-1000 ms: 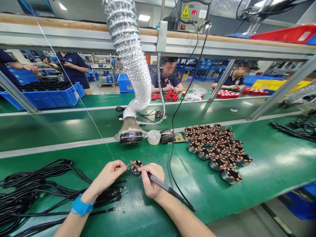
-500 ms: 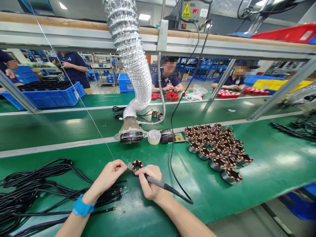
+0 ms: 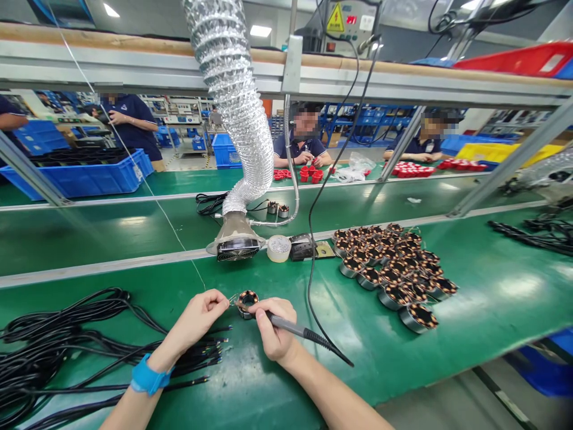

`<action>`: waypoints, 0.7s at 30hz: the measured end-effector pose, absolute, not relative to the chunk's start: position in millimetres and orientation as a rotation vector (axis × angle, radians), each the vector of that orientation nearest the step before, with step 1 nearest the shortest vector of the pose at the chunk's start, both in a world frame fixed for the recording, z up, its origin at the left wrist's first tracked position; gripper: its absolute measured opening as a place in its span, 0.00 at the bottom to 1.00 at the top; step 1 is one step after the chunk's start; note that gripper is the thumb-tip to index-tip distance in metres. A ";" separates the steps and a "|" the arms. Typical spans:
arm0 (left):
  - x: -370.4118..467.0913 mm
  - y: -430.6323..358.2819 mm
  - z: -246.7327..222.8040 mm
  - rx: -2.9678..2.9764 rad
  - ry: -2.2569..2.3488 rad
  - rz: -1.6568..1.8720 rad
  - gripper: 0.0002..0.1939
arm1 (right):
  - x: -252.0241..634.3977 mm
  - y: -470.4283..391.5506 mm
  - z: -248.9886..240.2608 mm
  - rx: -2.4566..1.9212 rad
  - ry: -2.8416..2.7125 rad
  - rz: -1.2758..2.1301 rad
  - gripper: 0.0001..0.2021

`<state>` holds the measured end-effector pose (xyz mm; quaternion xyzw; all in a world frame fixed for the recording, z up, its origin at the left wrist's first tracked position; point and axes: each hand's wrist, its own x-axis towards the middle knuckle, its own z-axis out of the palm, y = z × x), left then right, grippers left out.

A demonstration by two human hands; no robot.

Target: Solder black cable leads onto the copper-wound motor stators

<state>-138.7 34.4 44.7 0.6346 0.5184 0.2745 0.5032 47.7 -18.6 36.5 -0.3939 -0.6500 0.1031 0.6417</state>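
Observation:
My left hand [image 3: 206,309], with a blue band on the wrist, pinches the thin solder wire [image 3: 172,230] that hangs down from above. A single copper-wound stator [image 3: 248,303] sits on the green bench just right of those fingertips. My right hand [image 3: 275,328] is closed around a grey soldering iron [image 3: 290,326], whose tip reaches over the stator's left side, close to the wire end. The iron's black cable runs back and up. Fine leads at the stator's left edge are too small to make out clearly.
Black cables [image 3: 67,352] spread over the left of the bench. Rows of stators [image 3: 394,269] stand at right. A fume duct [image 3: 239,236], a round tub [image 3: 279,248] and an iron stand [image 3: 303,246] are behind my hands. People sit across the bench.
My right hand has shifted slightly right and the iron lies at a flatter angle, its tip now visible over the stator. Small stators on the far belt have moved left. My left hand has barely moved.

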 end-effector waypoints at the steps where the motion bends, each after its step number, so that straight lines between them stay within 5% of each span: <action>1: -138.8 34.5 44.5 1.534 1.254 0.665 0.24 | 47.6 -18.6 36.7 -0.899 -1.488 0.236 0.11; 21: -144.2 37.9 32.4 1.613 1.256 0.687 0.20 | 47.2 -17.5 39.9 -0.881 -1.511 0.239 0.11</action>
